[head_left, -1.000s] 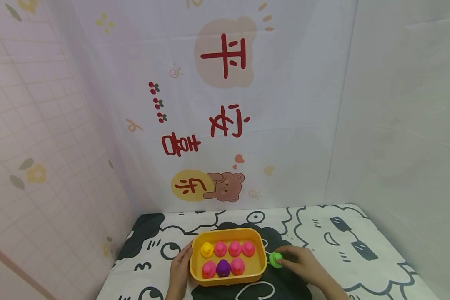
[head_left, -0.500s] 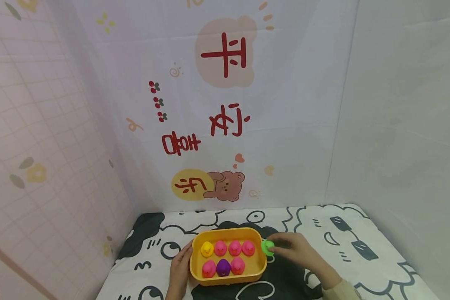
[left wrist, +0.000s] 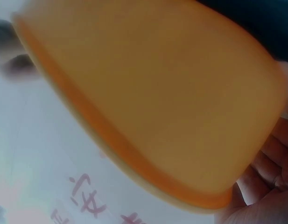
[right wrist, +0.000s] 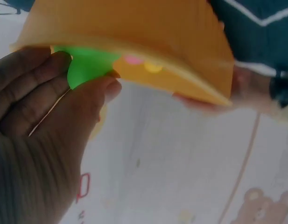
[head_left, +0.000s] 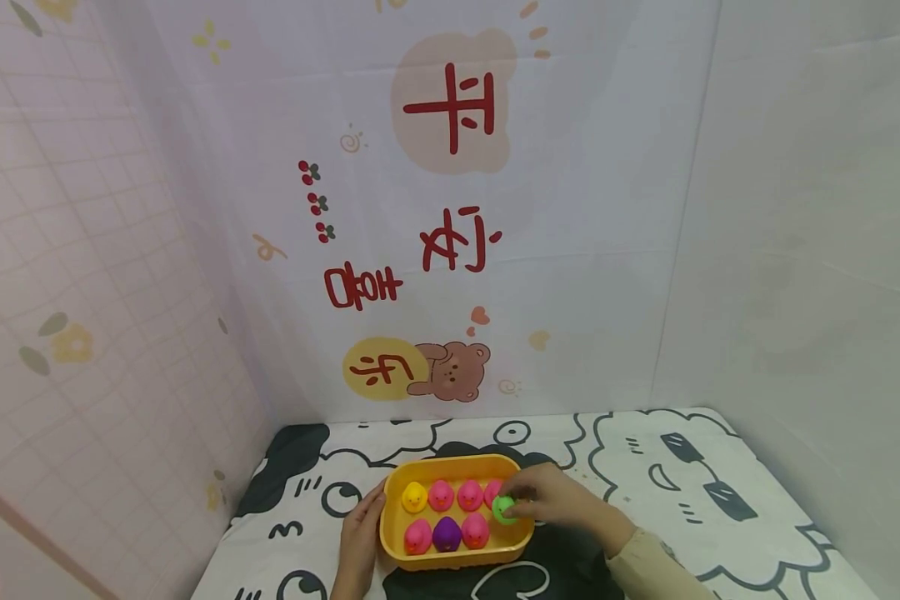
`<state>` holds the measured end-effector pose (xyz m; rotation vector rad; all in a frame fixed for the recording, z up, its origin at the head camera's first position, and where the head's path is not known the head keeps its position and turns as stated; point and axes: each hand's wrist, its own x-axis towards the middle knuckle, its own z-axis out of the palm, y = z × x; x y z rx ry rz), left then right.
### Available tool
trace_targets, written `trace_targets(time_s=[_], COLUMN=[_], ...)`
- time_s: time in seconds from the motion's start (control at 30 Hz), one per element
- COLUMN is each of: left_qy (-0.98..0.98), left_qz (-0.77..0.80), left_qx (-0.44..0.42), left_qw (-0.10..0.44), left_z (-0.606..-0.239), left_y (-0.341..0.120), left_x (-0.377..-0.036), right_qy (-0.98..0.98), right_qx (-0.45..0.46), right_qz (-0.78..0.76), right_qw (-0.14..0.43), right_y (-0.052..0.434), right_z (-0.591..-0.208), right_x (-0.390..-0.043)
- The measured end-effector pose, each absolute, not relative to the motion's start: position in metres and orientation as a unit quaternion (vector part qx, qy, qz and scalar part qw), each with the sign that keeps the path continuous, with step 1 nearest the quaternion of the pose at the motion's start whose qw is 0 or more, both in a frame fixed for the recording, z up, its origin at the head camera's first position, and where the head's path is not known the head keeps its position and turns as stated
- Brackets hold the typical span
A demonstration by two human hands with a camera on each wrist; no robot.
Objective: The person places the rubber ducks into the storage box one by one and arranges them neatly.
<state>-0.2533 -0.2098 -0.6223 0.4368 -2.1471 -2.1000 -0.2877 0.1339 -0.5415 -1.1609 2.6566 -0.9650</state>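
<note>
Smooth matt orange plastic tray (head_left: 393,533), rubbery glossy green duck (head_left: 503,509), printed cloth table cover (head_left: 682,475)

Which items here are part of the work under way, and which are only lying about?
In use: green duck, pinched by right hand; orange tub, touched by left hand; yellow, pink and purple ducks inside it.
Lying about: cartoon-print cloth; bear-print backdrop.

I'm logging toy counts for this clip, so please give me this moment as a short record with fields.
container: orange plastic tub on the cartoon-print cloth
inside: one yellow rubber duck, one purple duck, five pink ducks
right hand: pinches a green rubber duck over the tub's right end
left hand: rests against the tub's left wall
</note>
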Motion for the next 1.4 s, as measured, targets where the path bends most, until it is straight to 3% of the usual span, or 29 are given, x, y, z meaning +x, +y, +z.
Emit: trace_targets(time_s=[0.43, 1.4], left_qy=[-0.712, -0.711], left_qz=[-0.684, -0.686], left_qx=[0.147, 0.145], left_qw=[0.054, 0.054], left_z=[-0.62, -0.623], left_y=[-0.207, -0.209], left_x=[-0.251, -0.253], right_qy=[0.872, 0.884], right_qx=[-0.433, -0.439], right_qz=[-0.22, -0.147], right_qw=[0.06, 0.064], right_y=[0.12, 0.114], right_z=[-0.551, -0.557], right_x=[-0.295, -0.293])
